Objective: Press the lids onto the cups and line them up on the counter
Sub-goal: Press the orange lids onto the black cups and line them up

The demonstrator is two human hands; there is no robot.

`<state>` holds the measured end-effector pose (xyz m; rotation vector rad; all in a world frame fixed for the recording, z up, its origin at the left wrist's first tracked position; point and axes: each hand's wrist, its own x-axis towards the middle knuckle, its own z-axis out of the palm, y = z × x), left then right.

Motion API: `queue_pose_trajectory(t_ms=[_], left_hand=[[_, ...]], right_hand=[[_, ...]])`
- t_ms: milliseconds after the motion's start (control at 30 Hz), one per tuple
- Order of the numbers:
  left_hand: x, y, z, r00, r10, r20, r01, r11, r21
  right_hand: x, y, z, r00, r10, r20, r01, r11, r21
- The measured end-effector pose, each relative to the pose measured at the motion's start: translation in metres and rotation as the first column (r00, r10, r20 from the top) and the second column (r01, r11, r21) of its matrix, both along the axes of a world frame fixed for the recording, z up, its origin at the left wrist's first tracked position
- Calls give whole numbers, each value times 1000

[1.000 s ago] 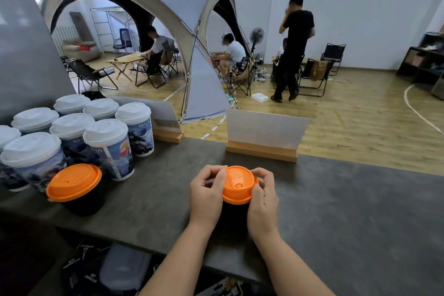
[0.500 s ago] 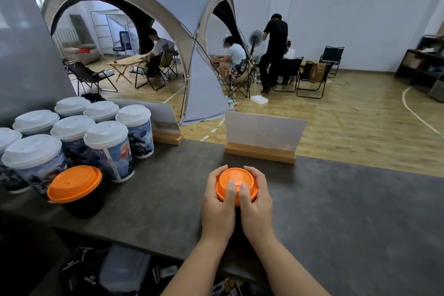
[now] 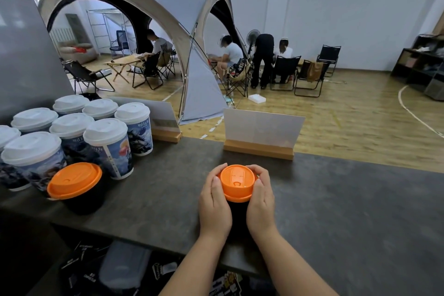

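Both hands grasp one black cup (image 3: 236, 214): left hand (image 3: 214, 202) and right hand (image 3: 261, 199) curl around its orange lid (image 3: 237, 181), mid-front on the dark desk (image 3: 348, 211). Left of it stand white-lidded printed cups (image 3: 109, 149), then a second orange-lidded black cup (image 3: 77, 187).

grey dome tent (image 3: 144, 7) | folding chairs (image 3: 284, 72) on wood floor | two card stands (image 3: 262, 132) | standing fan (image 3: 252, 36)
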<state>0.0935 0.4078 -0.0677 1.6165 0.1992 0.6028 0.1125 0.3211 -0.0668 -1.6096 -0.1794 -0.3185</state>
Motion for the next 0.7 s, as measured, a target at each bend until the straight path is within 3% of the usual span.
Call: queue_pose_trajectory(t_ms=[267, 467, 700], left_hand=[[2, 0, -4, 1000, 5, 1, -5, 1000, 18], [-2, 2, -2, 993, 114, 27, -115, 993, 33], [-12, -1, 6, 999, -35, -30, 37, 997, 64]], right_hand=[[1, 0, -2, 1000, 8, 3, -8, 1000, -10], [-5, 2, 3, 1000, 24, -5, -24, 996, -82], [-9, 2, 8, 1000, 13, 11, -11, 991, -135]])
